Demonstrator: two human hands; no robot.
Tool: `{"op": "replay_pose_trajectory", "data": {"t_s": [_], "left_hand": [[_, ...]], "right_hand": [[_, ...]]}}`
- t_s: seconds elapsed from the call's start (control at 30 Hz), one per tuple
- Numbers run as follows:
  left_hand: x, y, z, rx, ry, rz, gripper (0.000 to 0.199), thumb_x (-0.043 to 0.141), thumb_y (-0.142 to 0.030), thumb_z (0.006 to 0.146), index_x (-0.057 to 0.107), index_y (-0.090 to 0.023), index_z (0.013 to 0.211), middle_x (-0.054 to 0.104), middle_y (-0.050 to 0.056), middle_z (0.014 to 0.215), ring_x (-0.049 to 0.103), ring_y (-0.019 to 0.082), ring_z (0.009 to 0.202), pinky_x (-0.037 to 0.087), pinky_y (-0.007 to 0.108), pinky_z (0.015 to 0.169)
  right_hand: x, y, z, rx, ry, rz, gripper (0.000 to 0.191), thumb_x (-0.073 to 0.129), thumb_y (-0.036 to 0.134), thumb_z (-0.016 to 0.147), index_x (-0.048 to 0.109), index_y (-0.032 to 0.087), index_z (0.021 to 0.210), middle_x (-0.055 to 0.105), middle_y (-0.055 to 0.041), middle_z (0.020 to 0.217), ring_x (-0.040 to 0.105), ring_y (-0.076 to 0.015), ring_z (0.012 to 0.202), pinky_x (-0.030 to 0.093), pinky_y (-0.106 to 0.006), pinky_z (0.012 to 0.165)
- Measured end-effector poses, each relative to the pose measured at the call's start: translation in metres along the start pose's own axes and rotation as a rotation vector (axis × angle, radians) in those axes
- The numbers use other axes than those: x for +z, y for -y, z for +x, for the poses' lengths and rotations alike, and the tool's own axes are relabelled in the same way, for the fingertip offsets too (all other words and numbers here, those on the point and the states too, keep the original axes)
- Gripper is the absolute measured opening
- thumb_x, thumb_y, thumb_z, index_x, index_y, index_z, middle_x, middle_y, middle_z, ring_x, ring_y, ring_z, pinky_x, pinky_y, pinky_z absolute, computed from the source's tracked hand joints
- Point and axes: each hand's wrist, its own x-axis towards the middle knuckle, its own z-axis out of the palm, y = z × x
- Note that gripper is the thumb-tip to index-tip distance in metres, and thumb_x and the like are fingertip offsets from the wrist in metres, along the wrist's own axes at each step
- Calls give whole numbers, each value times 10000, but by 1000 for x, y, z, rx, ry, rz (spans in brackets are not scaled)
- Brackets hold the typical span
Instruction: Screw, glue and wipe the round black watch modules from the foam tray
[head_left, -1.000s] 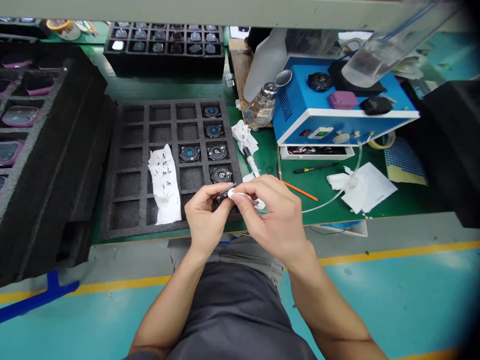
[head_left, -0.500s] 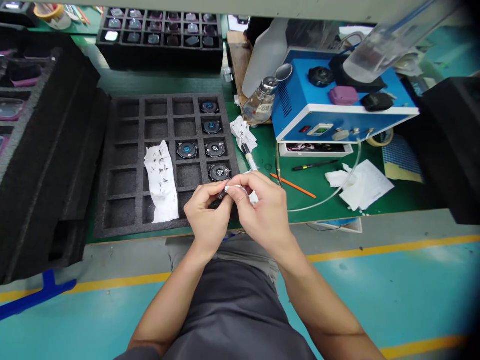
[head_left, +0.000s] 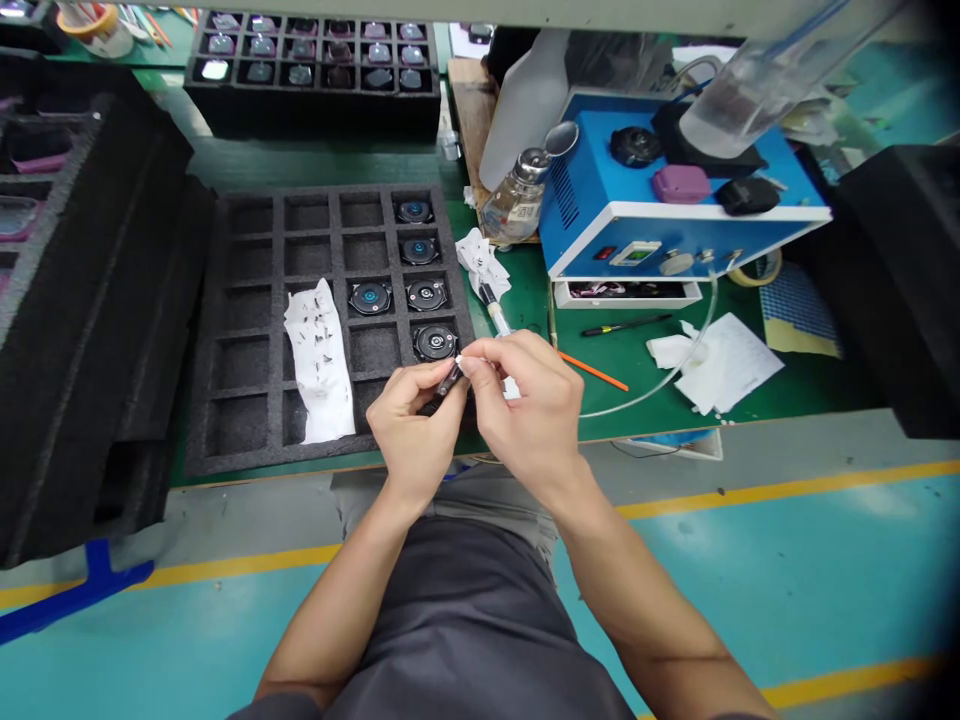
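- Black is the small part (head_left: 448, 378) in the work; it sits between the two hands, seen over the near right corner of the foam tray (head_left: 276, 350).
- Left hand (head_left: 412, 420) pinches this part between thumb and index finger, so most of it is covered, and I cannot tell which face is up.
- Right hand (head_left: 532, 410) is also closed, its thumb and index finger pinching a small white wad (head_left: 460, 360) (tissue, I suppose, but it is too small to be certain), which appears to meet the far end of the part.
- For good work, in my judgement, the left hand should be the steady one, and the right should make only light, short touches, because a hard push could turn the part in its pinch.
- It would be wise to turn the wad to a fresh corner if it becomes marked.
- Just beyond the fingertips, a round watch piece (head_left: 436, 343) lies in its compartment; the fingers should be held a little high, so that no knuckle knocks it.
- To the left of the left hand, a paper strip (head_left: 326, 405) with dark bits lies across the tray; a careless elbow could scatter them.
- Beyond the right hand rests a pen-like tool (head_left: 495, 312), and to its right are an orange stick (head_left: 596, 372) and a clear tube (head_left: 641, 401), which the right hand could catch if it swings wide.
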Motion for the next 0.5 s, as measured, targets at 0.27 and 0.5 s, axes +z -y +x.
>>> {"op": "replay_pose_trajectory", "data": {"t_s": [0.27,0.5], "left_hand": [[0,2,1,20,8,-19,113,809,-147,781,807,-204,878,766,25,872,747,150,817,632,263,761],[-2,-7,2,-86,-4,-78,157,840,-107,711,782,-181,836,786,25,860,761,153,818,638,243,749]], "right_hand": [[2,1,1,-73,55,-21,164,578,161,967,726,206,911,715,-32,819,641,-165,772,516,-323,741],[-9,-14,1,-213,-102,-446,150,586,166,966,726,192,920,692,-60,770,596,-204,760,460,-362,717]]}}
